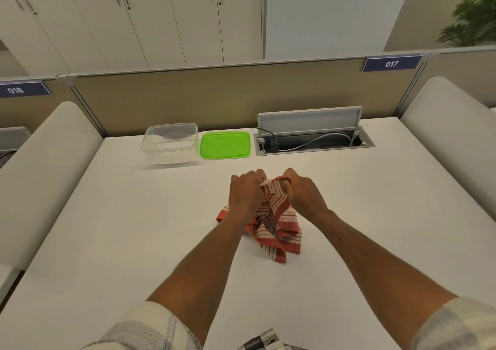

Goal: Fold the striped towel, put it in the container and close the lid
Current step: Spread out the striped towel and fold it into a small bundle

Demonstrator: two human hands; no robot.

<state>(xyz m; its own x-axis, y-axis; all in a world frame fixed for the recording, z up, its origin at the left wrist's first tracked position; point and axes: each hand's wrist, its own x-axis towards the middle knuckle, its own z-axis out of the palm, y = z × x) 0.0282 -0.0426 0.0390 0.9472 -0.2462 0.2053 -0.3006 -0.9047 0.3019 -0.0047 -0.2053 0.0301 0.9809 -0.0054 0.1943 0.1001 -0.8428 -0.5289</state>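
Note:
A red and cream striped towel (273, 226) hangs crumpled from both my hands over the middle of the white table (134, 228), its lower end resting on the surface. My left hand (245, 192) and my right hand (302, 191) grip its upper edge close together, fingers closed on the cloth. At the back of the table stands a clear plastic container (170, 144), open and empty. Its green lid (225, 145) lies flat just to the right of it.
A cable box (311, 134) with its flap raised sits in the table at the back right. A beige partition (214, 100) closes the far edge. White padded dividers (40, 167) flank the table on both sides.

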